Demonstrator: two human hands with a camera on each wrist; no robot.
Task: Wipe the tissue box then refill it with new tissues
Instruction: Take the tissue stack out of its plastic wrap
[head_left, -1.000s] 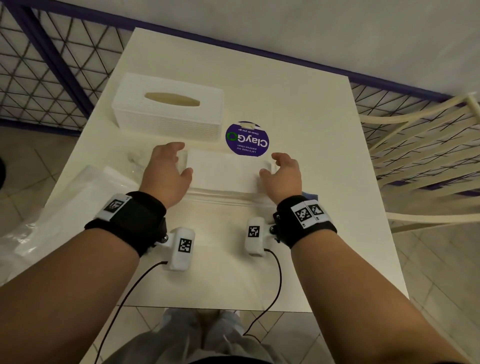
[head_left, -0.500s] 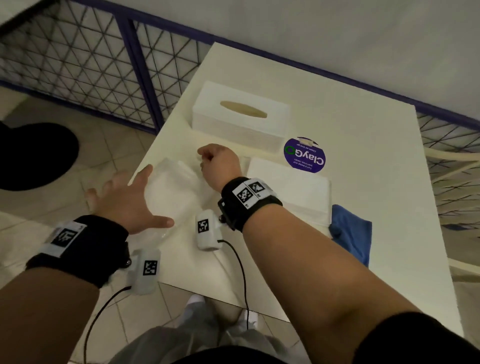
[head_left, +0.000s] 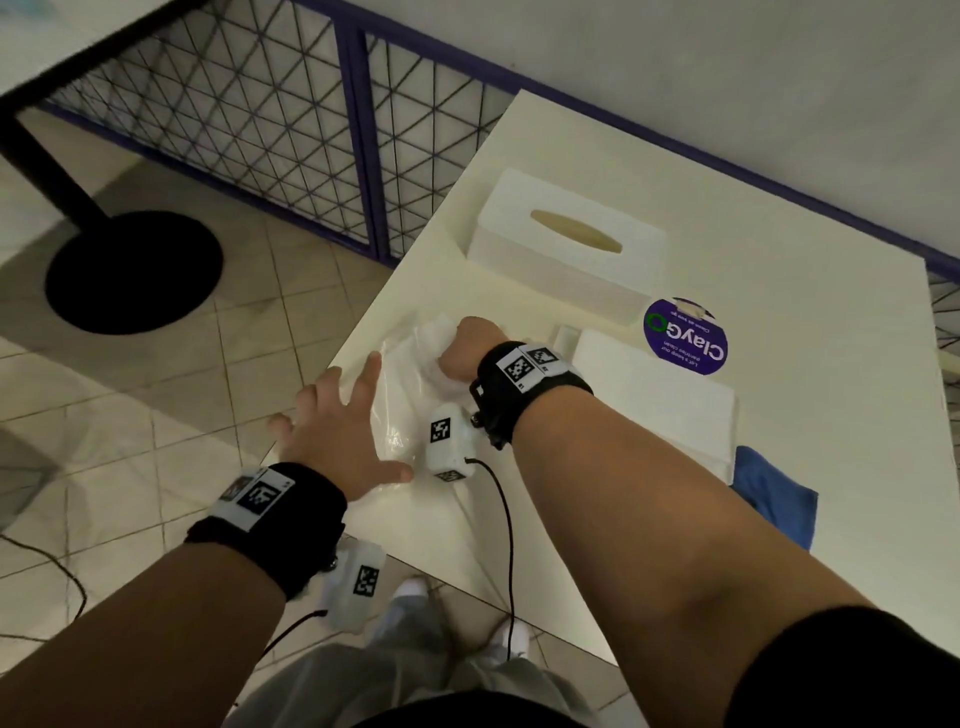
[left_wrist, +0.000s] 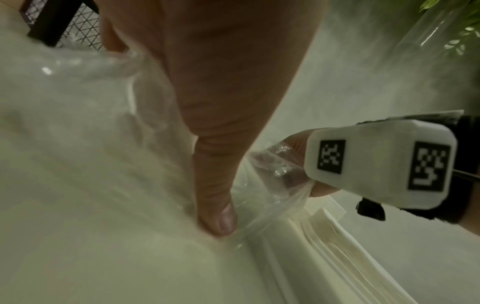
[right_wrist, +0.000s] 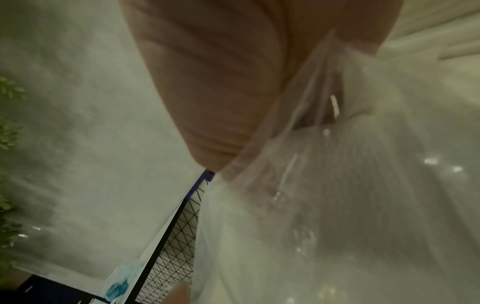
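Observation:
The white tissue box (head_left: 566, 249) with an oval slot stands at the back of the white table (head_left: 805, 415). A stack of new white tissues (head_left: 654, 400) lies in front of it, its layered edge showing in the left wrist view (left_wrist: 337, 246). A clear plastic wrapper (head_left: 405, 384) lies crumpled at the table's left edge. My right hand (head_left: 467, 351) grips a bunch of that wrapper (right_wrist: 324, 123). My left hand (head_left: 337, 421) lies on it with fingers spread, the thumb pressing the plastic (left_wrist: 130, 102) down.
A blue cloth (head_left: 779, 499) lies at the near right of the tissues. A round purple sticker (head_left: 685, 338) marks the table beside the box. A wire-mesh fence (head_left: 260, 119) and a black table base (head_left: 135, 270) stand left, over tiled floor.
Both hands left the tissue stack and moved left to the plastic wrapper. The right hand closed on it and the left hand spread flat over it. The view swung left.

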